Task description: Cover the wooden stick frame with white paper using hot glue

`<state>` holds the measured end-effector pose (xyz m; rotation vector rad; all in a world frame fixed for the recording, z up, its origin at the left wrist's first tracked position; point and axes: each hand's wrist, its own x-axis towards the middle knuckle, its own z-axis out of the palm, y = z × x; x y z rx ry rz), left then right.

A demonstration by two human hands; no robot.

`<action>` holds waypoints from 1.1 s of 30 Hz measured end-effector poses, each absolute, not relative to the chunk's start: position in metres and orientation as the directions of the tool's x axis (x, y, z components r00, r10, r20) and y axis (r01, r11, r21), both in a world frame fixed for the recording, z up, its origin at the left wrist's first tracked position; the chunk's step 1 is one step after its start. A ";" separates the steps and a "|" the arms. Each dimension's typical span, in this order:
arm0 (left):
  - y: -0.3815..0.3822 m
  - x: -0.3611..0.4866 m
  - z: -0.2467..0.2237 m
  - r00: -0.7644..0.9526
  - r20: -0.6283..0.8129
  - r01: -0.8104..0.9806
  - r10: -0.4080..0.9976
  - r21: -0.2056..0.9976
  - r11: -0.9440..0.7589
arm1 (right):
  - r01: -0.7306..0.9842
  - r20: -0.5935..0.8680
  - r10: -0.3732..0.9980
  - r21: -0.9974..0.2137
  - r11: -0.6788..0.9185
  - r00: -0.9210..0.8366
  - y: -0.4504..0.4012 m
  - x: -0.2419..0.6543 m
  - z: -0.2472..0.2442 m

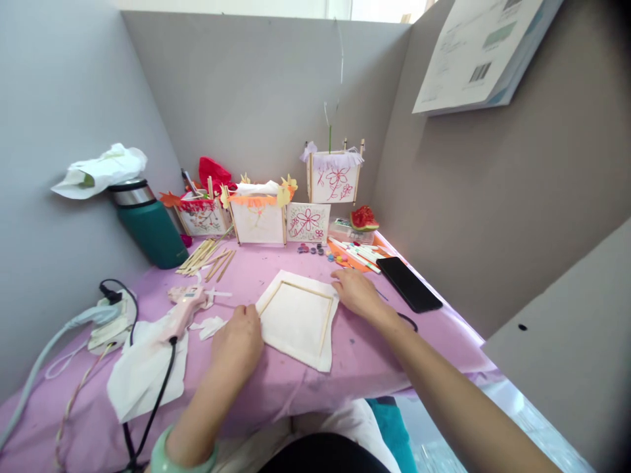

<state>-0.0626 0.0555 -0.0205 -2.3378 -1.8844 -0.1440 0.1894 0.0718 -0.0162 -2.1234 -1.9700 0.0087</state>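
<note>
A piece of white cloth [296, 322] lies flat in front of me, with thin wooden sticks [305, 290] along its upper, left and right sides like a frame. At the cloth's left edge is my left hand [240, 338], its fingers closed on the border beside a stick. My right hand [357, 289] holds the upper right corner between bent fingers; the fingertips are partly hidden. Left of the cloth, a pink hot glue gun [185, 309] rests on white paper [148, 371], near small white scraps [210, 326].
Loose wooden sticks [202, 256] lie behind the glue gun. A teal bottle [150, 223], decorated box-like holders [259, 220] and a flower-drawn panel [308, 223] stand at the back. Markers [359, 253] and a phone [409, 284] lie right. Cables run from a power strip [111, 328] at left.
</note>
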 end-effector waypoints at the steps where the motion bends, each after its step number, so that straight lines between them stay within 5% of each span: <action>1: 0.061 -0.063 -0.017 0.215 0.131 0.976 0.968 -0.063 -0.209 | 0.982 0.133 0.987 -0.178 -0.069 0.094 0.080 0.186 -0.018; 9: 0.077 -0.061 -0.007 0.216 0.090 0.974 0.972 -0.094 -0.207 | 0.970 0.016 0.991 -0.210 -0.126 0.132 0.076 0.179 -0.019; 19: 0.133 -0.036 0.039 0.374 0.208 0.926 0.904 -0.034 -0.375 | 0.878 0.044 0.998 -0.479 -0.010 0.035 -0.005 0.155 -0.012; 25: 0.123 -0.042 0.023 0.452 0.262 0.865 0.853 0.104 -0.491 | 0.918 0.190 0.952 -0.361 -0.161 0.242 -0.013 0.166 -0.045; 29: 0.075 -0.081 0.011 0.443 0.278 0.839 0.852 0.207 -0.503 | 0.949 0.437 0.897 -0.305 0.082 0.062 -0.024 0.177 -0.052; 33: 0.029 -0.111 -0.022 0.509 0.345 0.725 0.788 0.321 -0.609 | 0.882 0.447 0.872 -0.305 0.359 -0.200 -0.034 0.174 -0.058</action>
